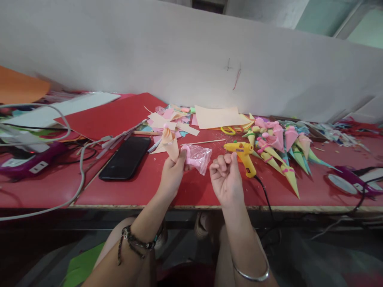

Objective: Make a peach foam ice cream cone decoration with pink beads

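Held a peach paper piece [170, 148] upright in the left hand [174, 172], pinched low between thumb and fingers, over the middle of the red bench [194, 195]. Held with the same fingers the near end of a clear bag [200, 158] with pink inside, loose end toward the right hand [226, 175] but apart from it. Had the right hand palm up, fingers curled in, thumb close against the forefinger; could not tell about anything tiny between those tips. Had both forearms across the front edge, with open room on the red top between them and between left wrist and black phone [125, 158]. Found less room at the right, with a yellow glue gun [243, 153] just beside the curled fingers and a black cord [265, 193] running down over the front edge. Saw a thin stick [205, 141] lying beyond the bag, then paper scraps [167, 119], a peach sheet [218, 116] and yellow handles [228, 130] near the white partition [179, 63]. Saw decorated paper cones [278, 145] heaped beyond the glue gun, and a white cable [81, 175] crossing the front edge at far left.
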The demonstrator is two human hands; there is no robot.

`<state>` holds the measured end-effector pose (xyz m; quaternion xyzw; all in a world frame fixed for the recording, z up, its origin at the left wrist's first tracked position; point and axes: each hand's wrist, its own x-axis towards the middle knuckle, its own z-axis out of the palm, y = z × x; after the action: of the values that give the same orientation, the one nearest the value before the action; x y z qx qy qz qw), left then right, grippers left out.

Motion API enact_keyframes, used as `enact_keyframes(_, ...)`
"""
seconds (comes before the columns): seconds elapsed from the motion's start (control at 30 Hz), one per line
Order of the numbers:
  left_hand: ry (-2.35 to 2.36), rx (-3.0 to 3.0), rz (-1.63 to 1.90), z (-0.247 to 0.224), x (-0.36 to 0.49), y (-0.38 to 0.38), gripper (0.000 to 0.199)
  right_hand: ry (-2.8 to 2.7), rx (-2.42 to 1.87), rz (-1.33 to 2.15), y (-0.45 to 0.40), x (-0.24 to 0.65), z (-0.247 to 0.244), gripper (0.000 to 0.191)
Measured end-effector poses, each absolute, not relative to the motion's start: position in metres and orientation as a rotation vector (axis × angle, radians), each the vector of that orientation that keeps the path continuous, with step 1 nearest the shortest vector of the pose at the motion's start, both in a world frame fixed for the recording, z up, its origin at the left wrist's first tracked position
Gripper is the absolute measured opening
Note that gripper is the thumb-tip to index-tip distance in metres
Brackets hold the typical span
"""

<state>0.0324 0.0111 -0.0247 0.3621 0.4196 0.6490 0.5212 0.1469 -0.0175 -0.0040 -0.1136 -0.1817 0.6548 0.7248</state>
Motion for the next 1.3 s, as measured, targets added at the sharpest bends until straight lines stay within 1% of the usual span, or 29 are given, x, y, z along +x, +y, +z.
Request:
enact_keyframes(0.23,0.982,0.877,1.555,-0.0227,0.0329,0.0092,0.035,-0.42,-0.35,1.434,-0.0158,0.1466,-0.0059,0.006)
enact_keyframes(0.4,0.995,0.874,1.545,-0.0238,0.0324,0.0094,0.035,-0.391,-0.395,1.422,-0.0145,0.1468,-0.0058,0.006)
enact_keyframes(0.6,1.003,0.888,1.55,-0.0242,0.0333,0.0104,0.036,-0.435,-0.341,1.44,-0.0159,0.1464,-0.0058,0.004)
enact_keyframes(0.7,1.008,0.892,1.553,-0.0235,0.0339,0.0098,0.036,-0.406,-0.348,1.456,-0.0164,0.1462,-0.0057,0.006)
enact_keyframes(0.83,1.031,0.881,1.542,-0.0223,0.0344,0.0084,0.036,-0.259,-0.384,1.519,-0.0153,0.1476,-0.0083,0.018)
enact_keyframes(0.97,1.039,0.899,1.54,-0.0221,0.035,0.0082,0.036,-0.184,-0.389,1.537,-0.0141,0.1497,-0.0118,0.026)
enact_keyframes(1.17,1.019,0.928,1.543,-0.0244,0.0353,0.0091,0.037,-0.197,-0.403,1.501,-0.014,0.1488,-0.0122,0.024)
enact_keyframes(1.3,1.02,0.931,1.545,-0.0255,0.0346,0.0092,0.038,-0.201,-0.419,1.513,-0.014,0.1484,-0.0139,0.027)
